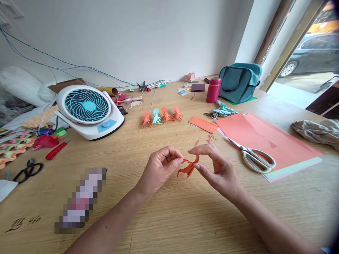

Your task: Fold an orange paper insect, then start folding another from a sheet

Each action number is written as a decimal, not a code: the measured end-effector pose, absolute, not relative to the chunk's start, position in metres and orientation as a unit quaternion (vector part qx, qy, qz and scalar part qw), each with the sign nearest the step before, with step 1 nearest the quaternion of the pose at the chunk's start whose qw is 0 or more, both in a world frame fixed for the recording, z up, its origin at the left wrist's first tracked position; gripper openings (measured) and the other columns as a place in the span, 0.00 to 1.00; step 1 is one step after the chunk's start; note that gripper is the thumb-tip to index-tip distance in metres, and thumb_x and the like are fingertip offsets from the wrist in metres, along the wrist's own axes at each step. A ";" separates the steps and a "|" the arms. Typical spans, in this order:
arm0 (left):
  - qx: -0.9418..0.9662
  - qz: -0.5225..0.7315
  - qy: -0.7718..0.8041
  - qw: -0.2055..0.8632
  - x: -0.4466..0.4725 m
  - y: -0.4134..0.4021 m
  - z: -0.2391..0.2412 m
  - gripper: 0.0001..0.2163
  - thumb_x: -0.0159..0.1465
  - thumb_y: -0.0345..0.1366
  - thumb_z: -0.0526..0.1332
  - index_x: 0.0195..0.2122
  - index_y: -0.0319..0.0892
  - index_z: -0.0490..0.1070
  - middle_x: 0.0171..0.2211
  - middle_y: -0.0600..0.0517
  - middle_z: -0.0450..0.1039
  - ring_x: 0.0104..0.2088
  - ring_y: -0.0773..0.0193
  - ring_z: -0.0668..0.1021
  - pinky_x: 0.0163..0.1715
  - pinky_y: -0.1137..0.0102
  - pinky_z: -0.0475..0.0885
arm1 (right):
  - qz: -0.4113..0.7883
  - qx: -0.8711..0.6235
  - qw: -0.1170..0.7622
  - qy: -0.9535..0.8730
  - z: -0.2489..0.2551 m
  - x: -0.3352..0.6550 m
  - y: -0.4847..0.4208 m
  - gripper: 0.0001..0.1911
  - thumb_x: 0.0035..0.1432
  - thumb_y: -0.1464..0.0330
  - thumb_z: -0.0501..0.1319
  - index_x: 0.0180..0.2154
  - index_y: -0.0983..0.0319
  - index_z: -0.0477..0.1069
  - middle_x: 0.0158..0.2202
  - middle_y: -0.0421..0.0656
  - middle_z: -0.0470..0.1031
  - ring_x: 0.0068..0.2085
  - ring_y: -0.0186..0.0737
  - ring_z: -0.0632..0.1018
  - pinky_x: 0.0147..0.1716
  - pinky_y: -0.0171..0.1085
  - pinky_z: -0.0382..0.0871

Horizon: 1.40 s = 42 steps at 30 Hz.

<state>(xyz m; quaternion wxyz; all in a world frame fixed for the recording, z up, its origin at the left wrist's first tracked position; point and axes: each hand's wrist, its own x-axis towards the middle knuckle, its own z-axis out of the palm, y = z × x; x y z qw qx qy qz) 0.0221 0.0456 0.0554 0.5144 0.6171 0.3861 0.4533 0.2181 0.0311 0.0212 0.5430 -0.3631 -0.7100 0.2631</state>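
Over the middle of the table, my left hand (162, 167) pinches one limb of an orange folded paper figure (189, 169) between thumb and forefinger. From the other side my right hand (221, 169) has its thumb against the figure's body, the forefinger curved above it; its other fingertips are hidden. Thin points of the figure stick up and down between the hands. Beyond them stands a row of similar paper figures, such as an orange one (166, 114) and a light-blue one (156, 116). Narrow orange paper strips (203, 124) lie right of the row.
White-handled scissors (258, 160) rest on large orange sheets (267, 135) at right. A fan (90, 113) stands at left, near a red knife (57, 150) and black scissors (28, 170). Farther back are a magenta flask (213, 91), a teal bag (238, 84) and light-blue folded pieces (224, 109).
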 end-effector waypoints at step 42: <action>0.817 0.471 0.301 0.144 0.022 0.038 0.044 0.10 0.62 0.21 0.63 0.39 0.44 0.74 0.35 0.53 0.80 0.38 0.67 0.82 0.45 0.70 0.75 | 0.385 -0.362 0.541 -0.654 0.020 0.211 0.028 0.05 0.64 0.66 0.65 0.33 0.57 0.75 0.31 0.38 0.76 0.35 0.37 0.74 0.40 0.39 0.66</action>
